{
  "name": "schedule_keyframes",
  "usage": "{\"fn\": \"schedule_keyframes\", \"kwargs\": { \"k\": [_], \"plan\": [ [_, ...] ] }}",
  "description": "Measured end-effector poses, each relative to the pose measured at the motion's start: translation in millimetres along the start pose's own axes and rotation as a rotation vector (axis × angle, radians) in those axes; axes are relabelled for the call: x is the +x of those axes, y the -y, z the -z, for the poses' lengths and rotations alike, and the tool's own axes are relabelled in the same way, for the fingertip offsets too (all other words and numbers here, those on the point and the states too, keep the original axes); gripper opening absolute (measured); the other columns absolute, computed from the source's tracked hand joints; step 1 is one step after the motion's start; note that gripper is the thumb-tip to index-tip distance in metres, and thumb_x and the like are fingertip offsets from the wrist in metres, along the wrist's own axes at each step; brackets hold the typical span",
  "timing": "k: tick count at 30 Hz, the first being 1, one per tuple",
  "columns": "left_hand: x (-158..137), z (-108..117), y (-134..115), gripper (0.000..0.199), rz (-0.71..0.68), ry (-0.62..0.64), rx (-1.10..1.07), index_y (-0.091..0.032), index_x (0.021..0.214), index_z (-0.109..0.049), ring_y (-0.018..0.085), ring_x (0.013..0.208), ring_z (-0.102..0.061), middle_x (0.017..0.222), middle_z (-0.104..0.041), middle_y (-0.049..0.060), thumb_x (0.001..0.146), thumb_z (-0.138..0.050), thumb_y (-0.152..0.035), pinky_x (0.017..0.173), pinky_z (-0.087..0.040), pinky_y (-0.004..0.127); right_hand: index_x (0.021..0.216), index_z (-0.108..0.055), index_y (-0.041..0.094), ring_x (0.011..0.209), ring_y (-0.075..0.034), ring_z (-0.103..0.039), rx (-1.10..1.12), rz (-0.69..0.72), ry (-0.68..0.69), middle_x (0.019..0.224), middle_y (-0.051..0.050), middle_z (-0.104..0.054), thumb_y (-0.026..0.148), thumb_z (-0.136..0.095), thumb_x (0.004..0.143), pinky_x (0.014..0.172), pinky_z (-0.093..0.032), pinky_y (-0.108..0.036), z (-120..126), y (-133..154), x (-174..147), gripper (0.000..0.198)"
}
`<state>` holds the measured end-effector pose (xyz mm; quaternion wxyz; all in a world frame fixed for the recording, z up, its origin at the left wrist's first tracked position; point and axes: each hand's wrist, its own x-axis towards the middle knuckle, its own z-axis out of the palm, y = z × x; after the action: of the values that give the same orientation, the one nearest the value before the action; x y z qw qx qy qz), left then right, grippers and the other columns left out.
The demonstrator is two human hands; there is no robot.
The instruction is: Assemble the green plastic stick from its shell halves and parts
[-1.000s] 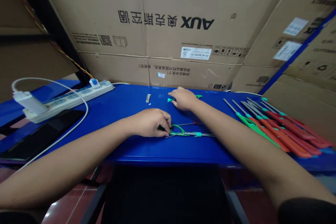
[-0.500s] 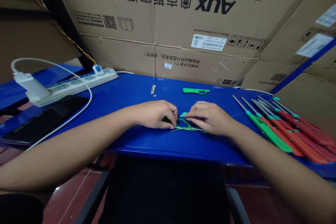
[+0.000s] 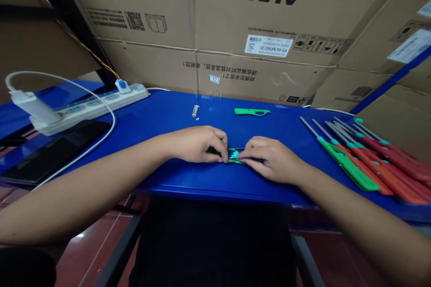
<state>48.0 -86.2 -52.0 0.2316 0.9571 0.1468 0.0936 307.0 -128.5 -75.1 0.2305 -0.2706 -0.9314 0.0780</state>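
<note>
- I can't see the end of the green handle (image 3: 232, 161) inside the left hand (image 3: 206, 145).
- The right hand (image 3: 273, 159) partly hides a turquoise piece (image 3: 234, 155), too small for me to identify.
- Three o'clock: a red lighter (image 3: 400, 158) runs off the edge.
- Twelve o'clock: the carton (image 3: 222, 31) is cut off above.

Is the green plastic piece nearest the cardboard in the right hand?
No, the green plastic piece lies on the blue table, apart from the right hand, which holds a small turquoise part.
</note>
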Motion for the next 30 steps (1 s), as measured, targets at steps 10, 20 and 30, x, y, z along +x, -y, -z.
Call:
{"fn": "schedule_keyframes", "kwargs": {
  "k": [10,20,30],
  "plan": [
    [-1,-3,1,0.03,-0.03,-0.008,0.029,-0.031,0.11,-0.077,0.014,0.092,-0.064,0.108,-0.066,0.005,0.09,-0.062,-0.015,0.082,-0.052,0.025,0.107,-0.074,0.019,0.086,-0.018,-0.066,-0.004,0.005,0.046,0.094,-0.008,-0.074,0.017,-0.055,0.094,0.079,-0.055,-0.033,0,2,-1,0.024],
    [-1,-7,-1,0.042,-0.047,0.014,0.129,-0.037,0.112,-0.076,0.019,0.112,-0.055,0.116,-0.061,0.005,0.088,-0.059,-0.007,0.1,-0.046,0.032,0.101,-0.074,0.018,0.08,-0.019,-0.06,-0.165,-0.008,0.093,0.084,-0.008,-0.069,0.018,-0.052,0.094,0.075,-0.05,-0.034,0,14,2,0.023],
    [0,-10,-1,0.027,-0.014,-0.021,0.025,-0.026,0.105,-0.074,0.016,0.104,-0.058,0.113,-0.058,0.006,0.089,-0.059,-0.01,0.093,-0.048,0.03,0.103,-0.075,0.018,0.081,-0.019,-0.061,-0.145,-0.018,0.166,0.086,-0.008,-0.069,0.018,-0.051,0.095,0.075,-0.05,-0.033,2,15,7,0.026]
  ]
}}
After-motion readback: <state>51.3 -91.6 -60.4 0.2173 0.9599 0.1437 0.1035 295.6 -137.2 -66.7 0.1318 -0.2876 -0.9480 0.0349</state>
